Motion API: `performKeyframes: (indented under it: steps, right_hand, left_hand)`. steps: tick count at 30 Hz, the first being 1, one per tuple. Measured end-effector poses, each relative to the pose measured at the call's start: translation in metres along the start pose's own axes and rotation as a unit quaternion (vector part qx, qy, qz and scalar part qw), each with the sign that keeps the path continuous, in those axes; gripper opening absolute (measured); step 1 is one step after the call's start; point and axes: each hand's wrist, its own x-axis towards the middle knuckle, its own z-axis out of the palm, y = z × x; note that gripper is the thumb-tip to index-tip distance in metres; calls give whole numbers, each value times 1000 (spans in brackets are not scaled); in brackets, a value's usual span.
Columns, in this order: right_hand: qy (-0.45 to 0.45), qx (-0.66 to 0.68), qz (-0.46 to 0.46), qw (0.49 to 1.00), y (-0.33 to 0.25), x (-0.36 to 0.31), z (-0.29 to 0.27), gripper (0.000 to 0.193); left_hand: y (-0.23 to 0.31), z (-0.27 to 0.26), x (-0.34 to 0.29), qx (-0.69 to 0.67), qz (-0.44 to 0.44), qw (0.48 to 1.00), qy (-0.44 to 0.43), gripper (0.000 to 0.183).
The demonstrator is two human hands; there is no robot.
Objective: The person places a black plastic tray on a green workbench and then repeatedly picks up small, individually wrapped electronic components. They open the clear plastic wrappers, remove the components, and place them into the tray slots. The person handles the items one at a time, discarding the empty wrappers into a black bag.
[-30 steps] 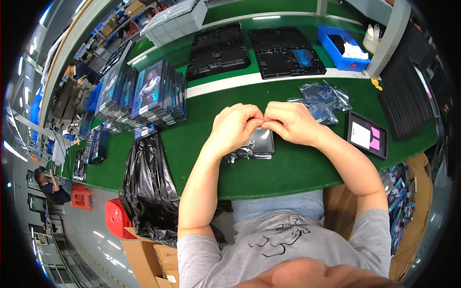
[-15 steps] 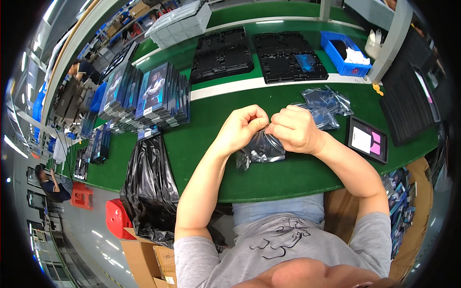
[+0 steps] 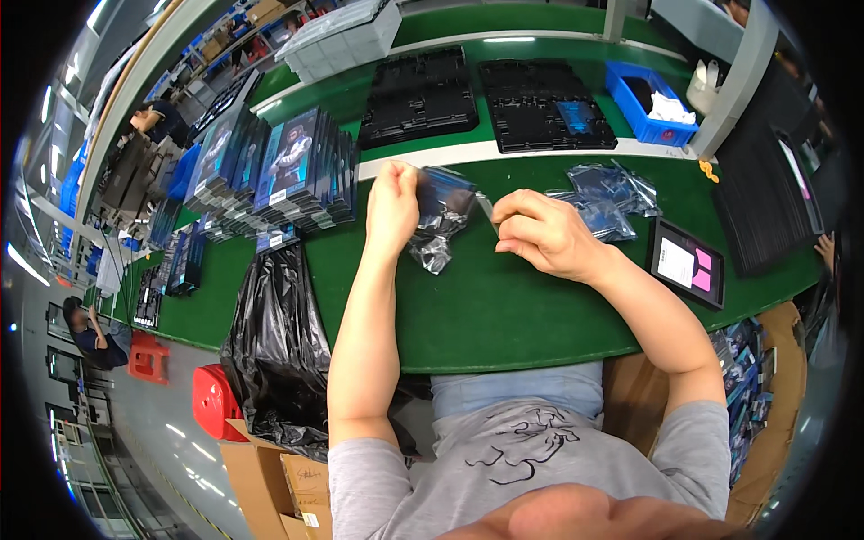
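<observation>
- Below the near edge of the green worktop (image 3: 504, 319), at its right, an open cardboard box (image 3: 781, 405) holds many glossy packets (image 3: 742, 378).
- Over the worktop's near-left edge hangs a black plastic bag (image 3: 281, 333); a red stool (image 3: 214, 403) stands on the floor below that edge.
- Green surface spans the worktop's middle from its near edge up to the hands, leaving them forearm room.
- Above the worktop's middle, the left hand (image 3: 393, 209) is curled tight, pinching the left side of 1 dark, shiny bag (image 3: 447, 200).
- The right hand (image 3: 544, 236) is just right of it, fingertips pressed together on a thin pale strip (image 3: 487, 209); whether strip and bag are joined I cannot tell.
- Right of the worktop's middle, clear packages (image 3: 605, 202) overlap, near the right hand; nearer the right edge lies a shallow black box (image 3: 712, 298) with 1 white card (image 3: 675, 264) and 2 pink pieces (image 3: 703, 257).
- On the worktop's left, stacked printed boxes (image 3: 292, 166) limit sideways room.
- Beyond the worktop's white far strip (image 3: 486, 153) sit 2 groups of black trays (image 3: 418, 99) and a blue bin (image 3: 666, 135).
</observation>
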Motion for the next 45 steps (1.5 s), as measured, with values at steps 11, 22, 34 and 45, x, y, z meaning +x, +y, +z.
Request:
performKeyframes:
  steps: [11, 22, 34, 45]
  right_hand:
    - [-113, 100, 221, 963, -3, -5, -8, 19]
    - [-3, 158, 339, 927, 10, -8, 7, 12]
    - [-59, 281, 398, 871, 20, -16, 12, 15]
    - [35, 187, 411, 891, 23, -10, 10, 20]
  left_hand:
    - [19, 4, -8, 6, -5, 996, -86, 13]
    - [58, 17, -34, 29, 60, 985, -156, 10]
    - [61, 20, -35, -6, 49, 983, -178, 15]
    - [51, 27, -32, 18, 56, 987, -152, 16]
